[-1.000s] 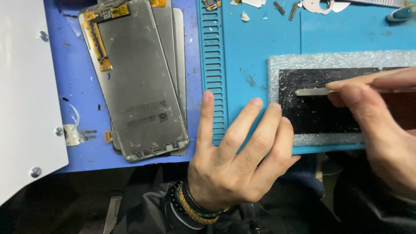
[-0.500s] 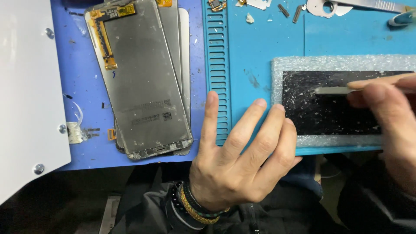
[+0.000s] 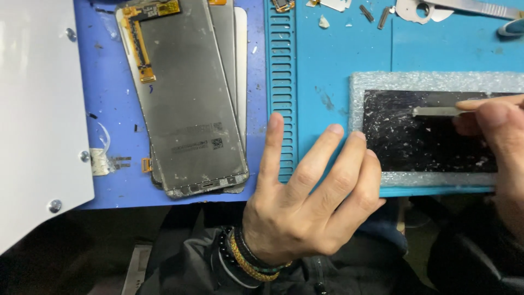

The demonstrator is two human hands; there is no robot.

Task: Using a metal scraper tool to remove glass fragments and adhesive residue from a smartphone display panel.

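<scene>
Item: cracked black screen panel (image 3: pixel 426 131), lying on the teal work mat (image 3: pixel 327 65) at the right of the desk, its glass flecked with white chips.

Our left hand (image 3: pixel 305 202): flat, fingers spread, holding nothing, fingertips resting on the mat and the panel's near-left corner.

Our right hand (image 3: pixel 499 142): closed around a thin metal blade (image 3: pixel 436 111), tip laid on the panel.

Left: stack of grey phone screen assemblies (image 3: pixel 191 98) on a blue mat (image 3: pixel 109 71); white plate (image 3: pixel 38 109) beside it.

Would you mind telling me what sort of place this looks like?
Probably a phone repair bench: a stack of screen panels lies on a blue work mat, and the right hand works a thin metal tool over a cracked black screen.
</scene>
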